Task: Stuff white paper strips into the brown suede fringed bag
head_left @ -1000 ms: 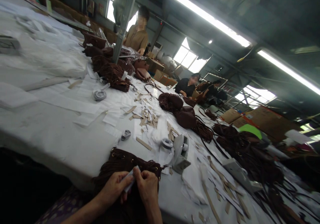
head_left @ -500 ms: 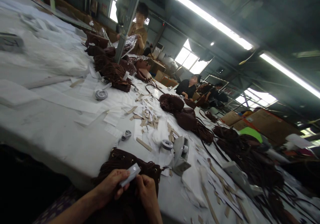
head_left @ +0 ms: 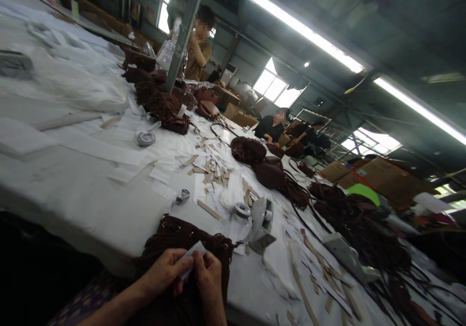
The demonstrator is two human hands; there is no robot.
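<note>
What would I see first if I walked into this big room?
Probably the long white table, strewn with paper scraps and dark brown fringed bags. At the near edge, the left hand and right hand pinch a small white strip over one brown bag. Bright tube lights run across the dark ceiling, and other people work farther along the table.
</note>
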